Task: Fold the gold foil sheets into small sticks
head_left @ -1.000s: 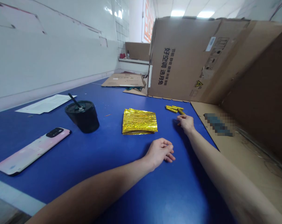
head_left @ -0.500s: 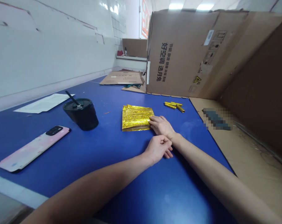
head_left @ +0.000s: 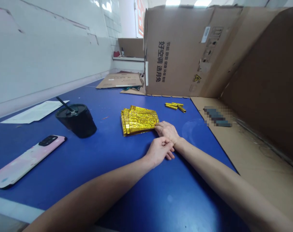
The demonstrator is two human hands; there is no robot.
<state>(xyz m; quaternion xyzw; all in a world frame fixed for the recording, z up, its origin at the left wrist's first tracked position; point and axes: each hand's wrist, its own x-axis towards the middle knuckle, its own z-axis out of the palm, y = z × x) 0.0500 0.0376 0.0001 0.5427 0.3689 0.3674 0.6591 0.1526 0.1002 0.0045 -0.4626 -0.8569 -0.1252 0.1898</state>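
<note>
The stack of gold foil pieces [head_left: 143, 118] is located left of the right hand [head_left: 167, 131], opposite the table's [head_left: 161, 193] right edge, long axis crosswise, its near right corner met by half-curled fingers, grip indeterminable; the left hand [head_left: 158, 149], half open, apparently empty, is set farther off.

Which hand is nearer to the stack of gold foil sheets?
Right: the right hand has its fingertips at the right edge of the gold stack; the left hand is nearer the person, apart from it.
</note>
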